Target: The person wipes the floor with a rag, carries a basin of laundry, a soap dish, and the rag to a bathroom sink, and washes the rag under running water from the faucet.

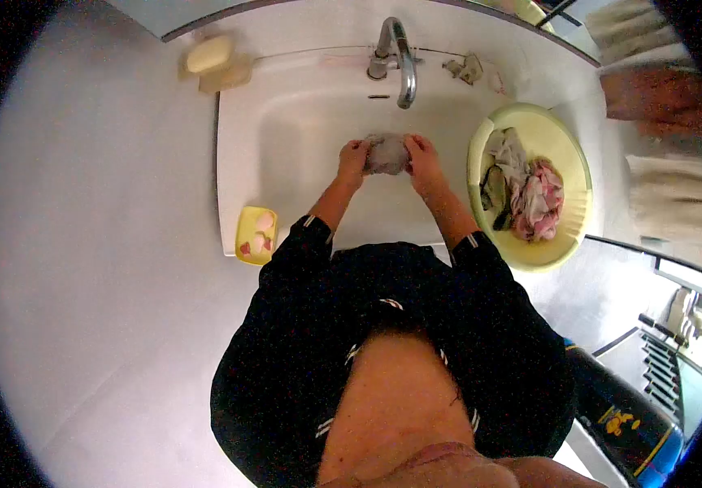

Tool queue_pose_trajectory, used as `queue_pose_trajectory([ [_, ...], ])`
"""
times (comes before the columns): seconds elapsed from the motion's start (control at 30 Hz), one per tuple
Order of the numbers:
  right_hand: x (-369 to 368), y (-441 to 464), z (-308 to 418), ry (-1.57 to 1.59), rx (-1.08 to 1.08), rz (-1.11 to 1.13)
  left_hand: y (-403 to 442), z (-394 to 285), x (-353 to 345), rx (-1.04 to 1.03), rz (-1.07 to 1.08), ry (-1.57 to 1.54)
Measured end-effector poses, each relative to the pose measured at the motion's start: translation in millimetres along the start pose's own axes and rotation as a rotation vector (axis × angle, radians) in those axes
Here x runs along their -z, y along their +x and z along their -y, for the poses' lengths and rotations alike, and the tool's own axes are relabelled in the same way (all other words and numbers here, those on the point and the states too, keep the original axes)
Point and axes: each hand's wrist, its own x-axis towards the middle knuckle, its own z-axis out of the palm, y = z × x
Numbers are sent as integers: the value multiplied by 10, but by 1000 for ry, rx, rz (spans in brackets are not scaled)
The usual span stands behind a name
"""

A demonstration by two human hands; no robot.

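Note:
A small grey cloth (pixel 387 154) is stretched between my two hands over the white sink (pixel 286 138). My left hand (pixel 354 159) grips its left edge with closed fingers. On the other side, my right hand (pixel 421 156) pinches the right edge. The chrome faucet (pixel 404 69) stands just beyond the cloth, its spout pointing down toward the basin. No water stream can be made out.
A yellow basin (pixel 574 203) with crumpled pink, grey and dark clothes (pixel 539 199) sits right of the sink. At the front left corner is a yellow dish (pixel 247 218) with pinkish pieces. A soap bar (pixel 208 55) lies at the back left. Towels (pixel 672 195) hang at the right.

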Motion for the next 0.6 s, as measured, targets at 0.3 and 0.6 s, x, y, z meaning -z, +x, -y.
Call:
queue_pose_trajectory([
  [0.3, 512, 62, -865, 506, -333, 246, -650, 558, -665, -1008, 62, 942],
  [0.6, 580, 123, -640, -450, 420, 200, -984, -117, -948, -836, 68, 1194],
])
